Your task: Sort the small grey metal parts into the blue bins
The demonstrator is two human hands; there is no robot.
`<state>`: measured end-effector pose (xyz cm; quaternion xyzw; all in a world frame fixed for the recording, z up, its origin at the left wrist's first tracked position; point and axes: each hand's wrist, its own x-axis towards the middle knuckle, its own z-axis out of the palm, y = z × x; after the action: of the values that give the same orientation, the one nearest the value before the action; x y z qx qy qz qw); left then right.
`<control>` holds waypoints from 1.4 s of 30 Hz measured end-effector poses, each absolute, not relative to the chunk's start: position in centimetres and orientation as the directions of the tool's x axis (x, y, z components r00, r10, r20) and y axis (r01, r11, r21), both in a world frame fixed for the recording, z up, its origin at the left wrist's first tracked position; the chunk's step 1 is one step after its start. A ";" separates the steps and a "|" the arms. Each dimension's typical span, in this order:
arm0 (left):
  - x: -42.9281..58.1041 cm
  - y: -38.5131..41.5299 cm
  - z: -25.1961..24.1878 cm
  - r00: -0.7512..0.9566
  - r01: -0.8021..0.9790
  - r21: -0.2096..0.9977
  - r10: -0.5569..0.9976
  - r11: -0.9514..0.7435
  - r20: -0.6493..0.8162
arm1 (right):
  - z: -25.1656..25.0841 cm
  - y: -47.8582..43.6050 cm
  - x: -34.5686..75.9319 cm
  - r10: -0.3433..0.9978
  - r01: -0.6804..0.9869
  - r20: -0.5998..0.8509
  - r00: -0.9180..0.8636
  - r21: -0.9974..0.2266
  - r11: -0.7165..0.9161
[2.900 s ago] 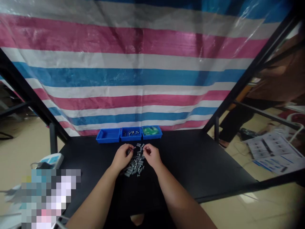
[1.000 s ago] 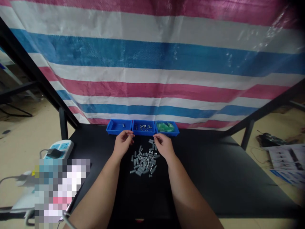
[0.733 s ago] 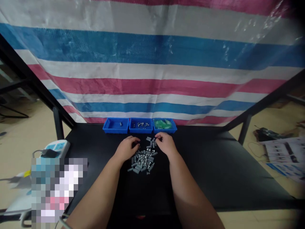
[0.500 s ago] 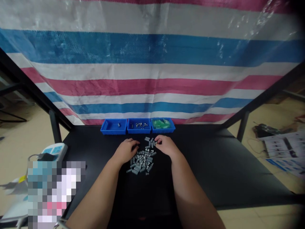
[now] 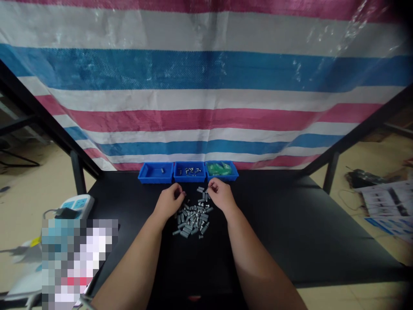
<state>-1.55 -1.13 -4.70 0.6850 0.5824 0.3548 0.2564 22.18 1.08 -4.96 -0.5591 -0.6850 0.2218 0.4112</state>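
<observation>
A loose pile of grey cylindrical spacers and small silvery screws lies on the black table between my hands. My left hand is at the pile's upper left, thumb and fingers drawn together; anything between them is too small to make out. On the other side, my right hand has its fingertips pinched beside a few grey spacers set a little apart from the pile. What those fingertips hold, if anything, is hidden.
Behind the hands stand three blue trays: a left tray with one small piece, a middle tray with small screws, and a right tray holding a green plastic bag. A power strip lies at left. A striped sheet hangs behind.
My left hand's fingers have drawn closer together and lifted slightly from the pile's edge. My right hand has moved slightly up and left by the small spacer group. The view has shifted a little.
</observation>
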 end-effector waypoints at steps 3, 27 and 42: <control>-1.7 -0.2 -5.1 -0.089 0.166 0.984 0.993 -0.066 0.082 | -5.3 1.2 20.6 0.935 0.473 0.354 -0.028 -0.819 0.324; -3.6 0.3 -4.1 -0.223 -0.055 0.992 0.970 -0.112 0.097 | -4.4 1.3 21.2 0.878 0.563 0.476 -0.051 -0.712 0.420; -1.0 -1.8 -4.3 0.334 0.768 0.534 0.933 -0.353 0.137 | -6.8 1.6 20.1 0.939 0.817 0.309 -0.151 -0.496 0.295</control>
<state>-1.00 -1.76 -4.31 0.7939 0.5357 0.2151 0.1911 20.14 1.61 -6.85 -0.5843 -0.7513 0.1062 0.2880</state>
